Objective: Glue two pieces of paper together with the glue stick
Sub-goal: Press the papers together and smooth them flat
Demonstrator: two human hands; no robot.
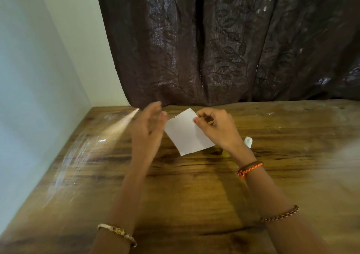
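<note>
A small white piece of paper (188, 134) with rough torn edges hangs tilted above the wooden table (175, 185). My right hand (218, 129) pinches its upper right corner between thumb and forefinger. Just left of the paper is my left hand (149, 129), blurred, fingers spread and empty, not touching the sheet. Behind my right wrist a white glue stick tip (249, 141) shows, and a yellow part (226, 153) peeks out below the paper; the rest of it is hidden. I cannot tell whether a second sheet lies behind the first.
A dark patterned curtain (224, 45) hangs along the table's far edge. A pale wall (39, 78) borders the table on the left. Light glare streaks cross the table's left side.
</note>
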